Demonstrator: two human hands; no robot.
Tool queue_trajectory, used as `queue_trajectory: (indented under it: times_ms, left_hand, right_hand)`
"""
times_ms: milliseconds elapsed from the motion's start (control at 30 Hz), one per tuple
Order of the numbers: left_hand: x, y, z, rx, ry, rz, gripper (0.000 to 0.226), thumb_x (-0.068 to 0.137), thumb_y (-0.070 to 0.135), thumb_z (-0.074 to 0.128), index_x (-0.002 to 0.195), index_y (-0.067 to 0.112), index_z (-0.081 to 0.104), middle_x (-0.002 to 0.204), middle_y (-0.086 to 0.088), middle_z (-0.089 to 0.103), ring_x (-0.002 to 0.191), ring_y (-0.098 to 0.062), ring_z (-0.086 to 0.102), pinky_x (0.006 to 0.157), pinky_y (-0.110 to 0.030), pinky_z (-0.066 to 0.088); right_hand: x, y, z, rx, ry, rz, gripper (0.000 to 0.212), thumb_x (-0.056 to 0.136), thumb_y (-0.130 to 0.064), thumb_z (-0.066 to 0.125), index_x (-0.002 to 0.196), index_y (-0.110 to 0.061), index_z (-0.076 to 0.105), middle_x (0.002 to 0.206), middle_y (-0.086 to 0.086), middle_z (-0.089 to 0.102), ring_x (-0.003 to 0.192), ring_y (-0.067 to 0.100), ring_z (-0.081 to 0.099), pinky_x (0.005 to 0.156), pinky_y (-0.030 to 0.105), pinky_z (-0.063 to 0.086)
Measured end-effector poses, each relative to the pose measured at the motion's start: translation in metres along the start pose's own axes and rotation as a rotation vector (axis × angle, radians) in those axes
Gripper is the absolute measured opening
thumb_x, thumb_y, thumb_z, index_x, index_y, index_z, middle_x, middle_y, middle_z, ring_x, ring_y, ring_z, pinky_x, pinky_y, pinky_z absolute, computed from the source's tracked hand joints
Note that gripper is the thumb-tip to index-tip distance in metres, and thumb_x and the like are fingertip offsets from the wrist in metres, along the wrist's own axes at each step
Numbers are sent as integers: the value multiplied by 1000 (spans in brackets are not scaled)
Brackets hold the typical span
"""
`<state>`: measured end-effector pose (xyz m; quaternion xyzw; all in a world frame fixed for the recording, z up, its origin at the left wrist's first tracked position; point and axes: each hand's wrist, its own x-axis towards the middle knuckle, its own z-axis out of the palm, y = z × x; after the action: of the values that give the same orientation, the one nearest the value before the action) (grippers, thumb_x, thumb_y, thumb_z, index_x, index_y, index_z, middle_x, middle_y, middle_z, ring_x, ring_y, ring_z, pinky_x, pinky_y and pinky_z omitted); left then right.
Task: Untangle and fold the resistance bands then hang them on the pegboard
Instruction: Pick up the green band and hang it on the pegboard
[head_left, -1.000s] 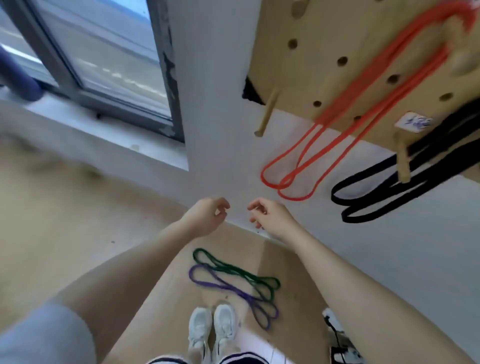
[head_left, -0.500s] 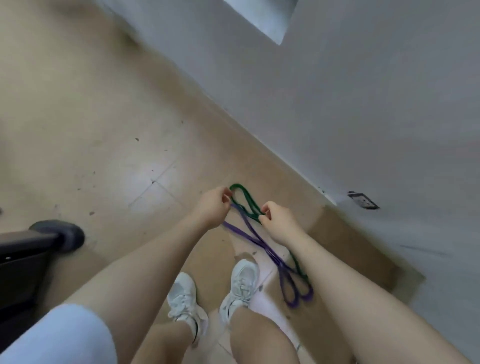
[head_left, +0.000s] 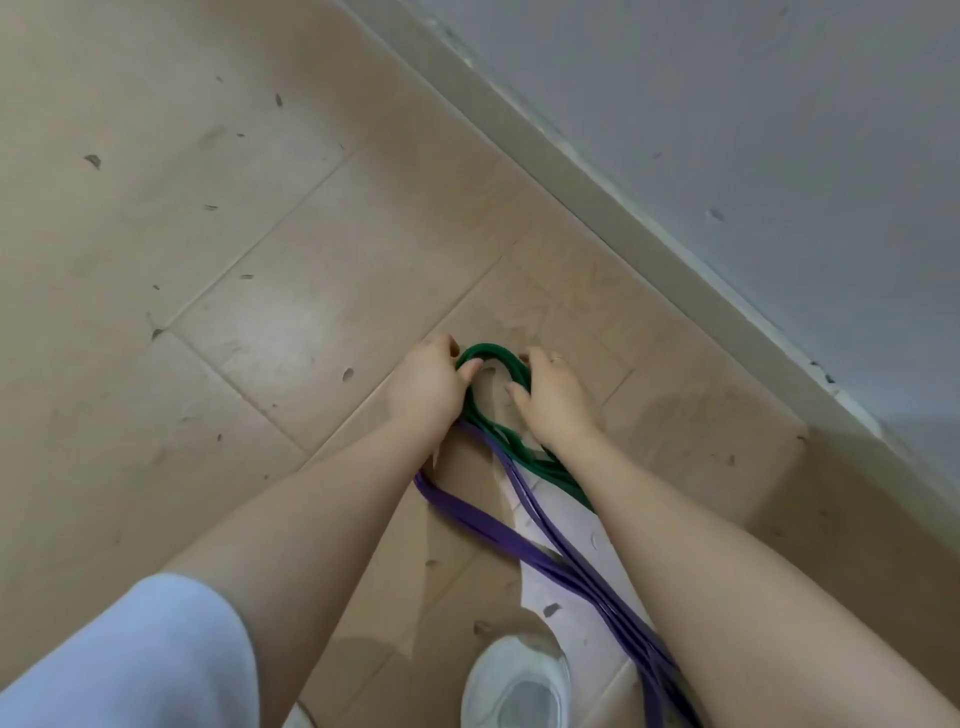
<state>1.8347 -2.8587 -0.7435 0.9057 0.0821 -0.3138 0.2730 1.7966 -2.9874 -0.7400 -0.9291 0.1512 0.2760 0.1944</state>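
Spreading across most of the view: a tan tiled floor (head_left: 218, 270), scuffed and speckled with dark flecks, taken here as the landmark for everything else. Rising along the far right edge of that floor: a pale grey wall (head_left: 753, 130) with a chipped light skirting strip (head_left: 597, 192) meeting the tiles. Lying on the floor, near the wall side: a purple band (head_left: 498, 535), trailing in several strands from under the left wrist down toward the bottom edge, crossing a white patch of the floor. Lying on the floor just beyond the purple band and tangled with it: a green band (head_left: 506, 441), its far loop arching between the two hands, its near strands disappearing under the right forearm. Reaching down to the floor: the left hand (head_left: 427, 384), fingers curled and thumb pressing on the left side of the green loop, gripping it. Reaching down beside it: the right hand (head_left: 553, 395), fingers bent over the right side of the same loop, pinching the green strands, with a thin ring on one finger. Standing on the floor at the bottom edge, just beside the purple strands: a white shoe (head_left: 517, 686). Covering the bottom left corner above the floor: a white sleeve (head_left: 130, 660).
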Motion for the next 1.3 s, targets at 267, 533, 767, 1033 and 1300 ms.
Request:
queue_trajectory:
  times_ms: [267,533,767,1033,1300]
  left_hand:
    - [-42,23,-36,-359,-173,180,20,82,18,66,84,20,47,91,-3,62,83,-22,62,74,-38,54]
    - [-220,123,-150,-354,-312,357,27,76,19,73,85,14,48,87,5,64,83,-14,62,80,-34,53]
    - [-361,221,-275,-337,-260,523,31,75,19,75,85,15,47,90,3,63,82,-16,61,78,-37,52]
    - [-489,299,-414,-317,-164,855,26,76,18,75,88,20,52,91,4,60,85,-14,61,82,-33,54]
    - [-592,364,-475,-158,-231,1206,24,79,13,70,92,24,53,100,0,64,87,-15,59,77,-22,50]
  right_hand:
    - [-42,-8,-60,216,94,94,25,87,-12,58,110,-12,48,112,7,55,101,22,52,76,26,38]
    - [-209,-17,-231,283,54,105,26,83,-11,60,98,-24,44,107,1,52,92,19,55,75,33,46]
    - [-352,-55,-396,255,126,84,30,82,-25,68,94,-24,41,98,-4,53,80,13,49,62,28,38]
    - [-504,-122,-508,523,448,66,32,80,-32,70,102,-25,47,115,-3,54,103,10,48,81,26,41]
    - [-623,-141,-566,818,693,-162,31,81,-23,70,96,-32,44,138,-16,43,120,6,46,102,27,38]
